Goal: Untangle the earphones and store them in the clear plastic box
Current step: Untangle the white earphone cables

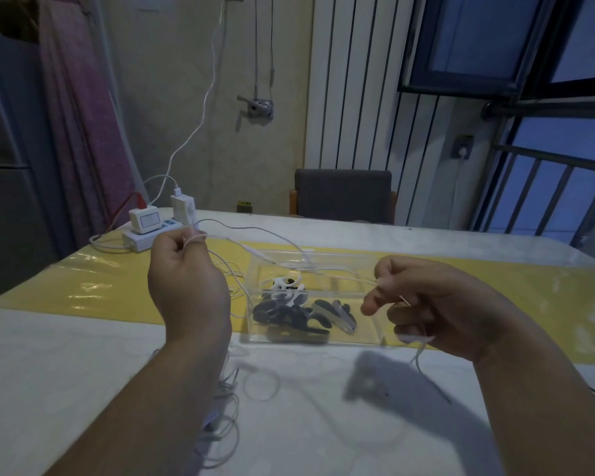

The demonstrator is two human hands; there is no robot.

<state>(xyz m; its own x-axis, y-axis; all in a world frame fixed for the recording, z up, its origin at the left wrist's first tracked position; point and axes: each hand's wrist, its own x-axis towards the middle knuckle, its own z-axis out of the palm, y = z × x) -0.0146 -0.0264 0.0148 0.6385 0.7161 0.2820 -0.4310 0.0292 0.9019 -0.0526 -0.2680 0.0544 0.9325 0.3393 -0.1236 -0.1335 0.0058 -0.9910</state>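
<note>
Above the box, a white earphone cord spans between both hands. Left hand pinches one end, fingers curled. Right hand pinches the other, a tail hanging below it. The box stands on a yellow runner on the table and holds ear hooks. More cords lie tangled under the left forearm.

Left hand and right hand are bare, forearms too.

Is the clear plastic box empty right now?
Not empty: the clear plastic box holds black and white curved pieces on its floor.
</note>
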